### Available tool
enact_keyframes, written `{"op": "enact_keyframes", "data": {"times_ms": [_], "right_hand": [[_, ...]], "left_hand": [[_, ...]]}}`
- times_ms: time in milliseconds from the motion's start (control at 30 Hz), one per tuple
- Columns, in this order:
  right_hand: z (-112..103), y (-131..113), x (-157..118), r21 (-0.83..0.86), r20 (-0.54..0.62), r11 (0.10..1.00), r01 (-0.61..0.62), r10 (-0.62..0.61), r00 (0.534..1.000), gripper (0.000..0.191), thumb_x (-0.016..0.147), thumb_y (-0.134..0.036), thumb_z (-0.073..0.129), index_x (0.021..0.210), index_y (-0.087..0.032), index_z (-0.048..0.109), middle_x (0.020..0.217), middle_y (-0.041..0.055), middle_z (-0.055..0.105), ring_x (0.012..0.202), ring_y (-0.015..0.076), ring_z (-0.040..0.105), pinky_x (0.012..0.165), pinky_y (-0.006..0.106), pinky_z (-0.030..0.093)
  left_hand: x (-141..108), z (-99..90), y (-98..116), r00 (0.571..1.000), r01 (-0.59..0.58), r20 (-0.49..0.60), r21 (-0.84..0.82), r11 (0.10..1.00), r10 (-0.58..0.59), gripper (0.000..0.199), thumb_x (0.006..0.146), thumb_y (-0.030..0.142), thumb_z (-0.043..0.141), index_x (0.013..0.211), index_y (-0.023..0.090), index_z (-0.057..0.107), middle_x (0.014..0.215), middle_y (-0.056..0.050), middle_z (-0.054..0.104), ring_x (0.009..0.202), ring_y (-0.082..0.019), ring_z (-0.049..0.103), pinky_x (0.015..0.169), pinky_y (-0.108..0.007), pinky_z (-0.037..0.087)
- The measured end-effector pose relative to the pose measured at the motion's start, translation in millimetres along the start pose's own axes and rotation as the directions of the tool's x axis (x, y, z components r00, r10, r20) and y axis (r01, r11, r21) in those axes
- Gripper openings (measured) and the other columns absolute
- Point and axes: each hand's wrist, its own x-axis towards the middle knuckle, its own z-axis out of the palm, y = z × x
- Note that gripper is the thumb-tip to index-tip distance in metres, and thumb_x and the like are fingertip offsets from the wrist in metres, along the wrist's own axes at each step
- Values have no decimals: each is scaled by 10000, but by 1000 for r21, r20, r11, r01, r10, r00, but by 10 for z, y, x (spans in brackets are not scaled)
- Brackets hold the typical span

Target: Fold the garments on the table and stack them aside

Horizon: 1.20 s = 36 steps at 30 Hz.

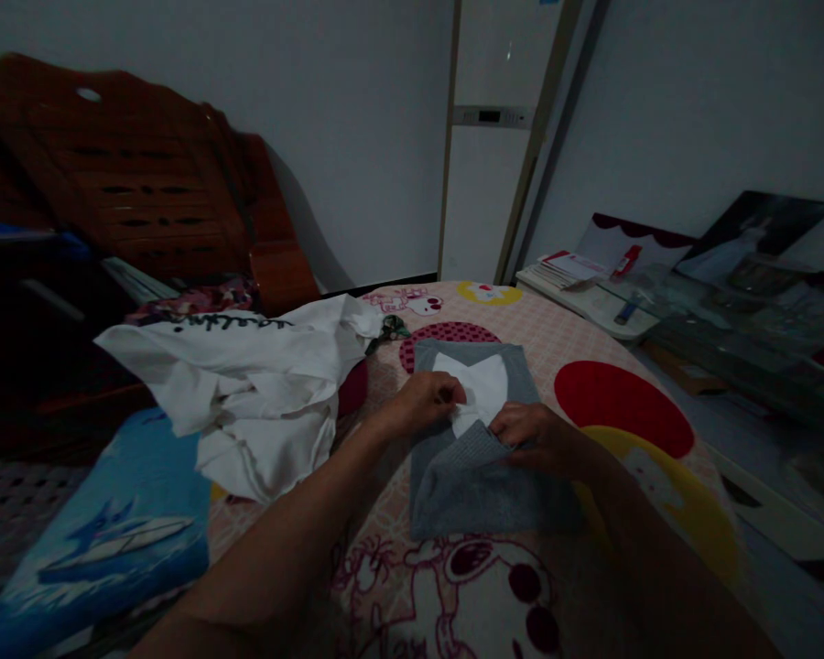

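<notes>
A grey knit garment (494, 490) lies folded into a rough rectangle on the round table. White fabric (484, 380) with pointed corners shows at its upper middle, against the grey. My left hand (426, 403) is closed, pinching the white fabric near its left side. My right hand (532, 428) is closed on the ribbed edge of the grey garment, just right of the white part. Its fingertips are partly hidden by the cloth. Left of my left arm, a crumpled white garment (267, 412) with dark lettering spreads over the table's edge.
A patterned pink tablecloth (549, 329) covers the table. A blue printed cloth (124, 513) hangs at the left. Behind it stands a carved wooden chair (137, 174). On the right are a glass shelf (700, 320) and a stack of papers (556, 272).
</notes>
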Motion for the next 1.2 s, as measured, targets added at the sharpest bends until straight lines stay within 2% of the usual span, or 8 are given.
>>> {"op": "enact_keyframes", "data": {"times_ms": [133, 333, 533, 733, 800, 967, 1033, 1200], "right_hand": [[-26, -185, -21, -95, 92, 995, -34, 43, 995, 199, 901, -266, 617, 721, -183, 621, 910, 45, 670, 897, 197, 571, 779, 324, 411], [-27, -336, -29, -149, 178, 987, -55, 81, 981, 182, 868, -179, 592, 688, -186, 563, 840, 42, 640, 907, 210, 555, 778, 322, 403], [-34, -375, -9, -158, 191, 987, -40, 70, 979, 245, 846, -132, 568, 620, -185, 489, 760, 25, 588, 836, 185, 532, 739, 304, 377], [-27, -361, -15, -165, 179, 986, -36, 66, 982, 253, 832, -128, 573, 610, -182, 465, 733, 11, 562, 794, 171, 511, 693, 293, 346], [-27, -355, -15, -160, 181, 987, -25, 54, 982, 260, 836, -142, 579, 610, -181, 457, 731, 11, 558, 789, 171, 511, 693, 294, 342], [-23, -350, -16, -148, 168, 988, -38, 63, 984, 254, 848, -146, 576, 627, -186, 458, 733, 9, 562, 789, 171, 513, 699, 297, 351], [-18, -343, -23, -139, 155, 990, -33, 55, 986, 226, 841, -138, 576, 645, -187, 473, 751, 12, 574, 799, 172, 518, 705, 299, 357], [-17, -336, -39, -120, 162, 992, -41, 60, 985, 201, 848, -153, 573, 665, -187, 496, 786, 20, 600, 823, 181, 528, 726, 307, 363]], "left_hand": [[-39, 55, -5, 982, -143, 158, 280, 949, 101, 379, 700, 20, 572, 1032, 183, 656, 1054, -65, 666, 983, -205, 597, 898, -320, 449], [-118, 18, 13, 948, -200, 299, 305, 931, 106, 502, 700, 82, 657, 1175, 210, 557, 1180, -68, 615, 1070, -227, 558, 932, -334, 429], [-90, 33, 9, 923, -314, 312, 277, 908, 224, 248, 785, 71, 603, 1002, 184, 643, 1151, -82, 633, 1110, -224, 565, 976, -331, 422], [-59, 28, 183, 943, -308, 203, 227, 924, 264, 101, 860, 149, 582, 876, 164, 680, 1121, -95, 661, 1067, -212, 592, 953, -316, 445], [-63, 29, 219, 944, -303, 197, 204, 931, 264, 93, 839, 139, 601, 864, 168, 686, 1102, -87, 670, 1054, -206, 601, 943, -308, 446], [-85, 64, 221, 925, -245, 350, 246, 938, 150, 112, 750, 89, 646, 807, 174, 692, 917, -61, 703, 911, -207, 638, 860, -297, 454], [-96, 63, 241, 932, -229, 336, 257, 939, 135, 59, 763, 138, 662, 793, 180, 692, 886, -57, 706, 883, -209, 638, 861, -307, 448], [-127, 73, 337, 931, -248, 324, 227, 942, 167, 309, 747, 109, 640, 1045, 190, 651, 1068, -62, 688, 1004, -220, 617, 897, -314, 431]]}}
